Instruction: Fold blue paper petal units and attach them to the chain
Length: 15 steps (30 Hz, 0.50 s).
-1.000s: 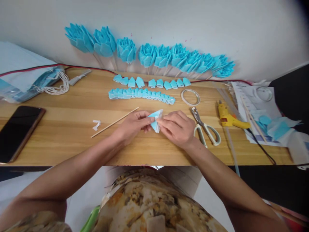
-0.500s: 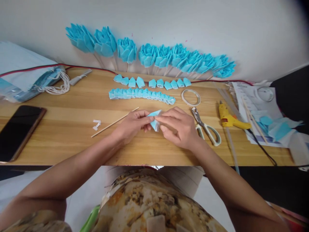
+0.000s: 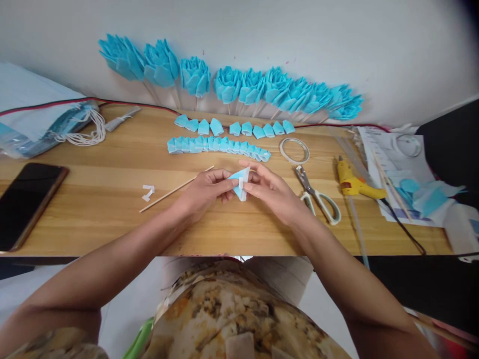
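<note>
My left hand [image 3: 205,192] pinches a folded light-blue fabric piece [image 3: 234,177] with a white edge, its thumb lying across the front. On the other side, my right hand [image 3: 275,192] grips the white edge, thumb in front and fingers partly hidden behind. A small white strip [image 3: 241,183] lies across the middle of the piece, by my right thumb. Beyond my hands are a row of similar folded blue pieces [image 3: 219,144] and a looser row of them [image 3: 247,128]. A thin wooden stick [image 3: 172,192] lies beside my left hand.
Scissors [image 3: 316,194], a tape roll [image 3: 295,150] and a yellow glue gun [image 3: 355,184] lie to the right. A phone [image 3: 32,204] and white scraps [image 3: 148,192] are left. Blue fabric flowers [image 3: 228,85] on sticks lean along the wall. The table's near edge is below my hands.
My right hand has turned: its thumb now presses the piece's front and its fingers have moved up and behind. The white strip shows more plainly. My left hand keeps its pinch.
</note>
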Available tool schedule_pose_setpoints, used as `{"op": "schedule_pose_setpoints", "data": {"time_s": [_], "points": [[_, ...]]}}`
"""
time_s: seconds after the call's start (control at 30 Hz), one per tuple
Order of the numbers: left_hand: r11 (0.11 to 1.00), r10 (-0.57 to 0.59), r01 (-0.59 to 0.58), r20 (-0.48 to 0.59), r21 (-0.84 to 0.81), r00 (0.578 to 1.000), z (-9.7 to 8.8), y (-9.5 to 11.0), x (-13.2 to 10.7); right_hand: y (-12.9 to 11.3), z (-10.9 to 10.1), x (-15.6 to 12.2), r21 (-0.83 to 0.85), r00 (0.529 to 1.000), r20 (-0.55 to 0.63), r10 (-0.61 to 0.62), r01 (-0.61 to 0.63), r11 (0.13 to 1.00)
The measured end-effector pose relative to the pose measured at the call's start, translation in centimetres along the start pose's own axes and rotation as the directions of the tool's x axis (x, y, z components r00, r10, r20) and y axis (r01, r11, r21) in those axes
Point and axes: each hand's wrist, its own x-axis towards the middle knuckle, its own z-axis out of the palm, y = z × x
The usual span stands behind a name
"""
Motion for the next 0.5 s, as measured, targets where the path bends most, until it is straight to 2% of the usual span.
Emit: {"op": "schedule_pose_setpoints", "data": {"time_s": [0.13,0.2,0.23,0.3,0.37,0.43,0.5], "points": [[1.0,0.009,-0.009,-0.004,0.022,1.0,0.0,-0.1,0.1,0.0,0.1,0.0,-0.025,1.0,-0.025,0.001,-0.001,1.0],[1.0,0.008,-0.008,-0.022,0.016,1.0,0.1,-0.1,0.1,-0.1,0.0,-0.2,-0.156,0.99,-0.115,-0.083,0.065,0.986],[1.0,0.004,-0.004,-0.035,0.009,0.999,0.1,-0.1,0.1,-0.2,0.0,-0.4,-0.268,0.971,-0.174,-0.165,0.115,0.956],[1.0,-0.007,0.007,-0.054,-0.009,0.999,0.1,-0.1,0.2,-0.4,-0.1,-0.8,-0.551,0.894,-0.22,-0.389,0.215,0.806],[1.0,-0.007,0.006,-0.047,-0.021,0.999,0.1,-0.2,0.2,-0.7,-0.1,-1.2,-0.772,0.813,-0.108,-0.573,0.294,0.563],[1.0,0.007,-0.007,-0.032,-0.021,0.999,0.1,-0.3,0.2,-0.8,-0.1,-1.5,-0.861,0.771,0.036,-0.636,0.347,0.371],[1.0,0.016,-0.016,-0.023,-0.013,1.0,0.1,-0.3,0.2,-0.7,0.0,-1.5,-0.886,0.765,0.101,-0.636,0.361,0.293]]}}
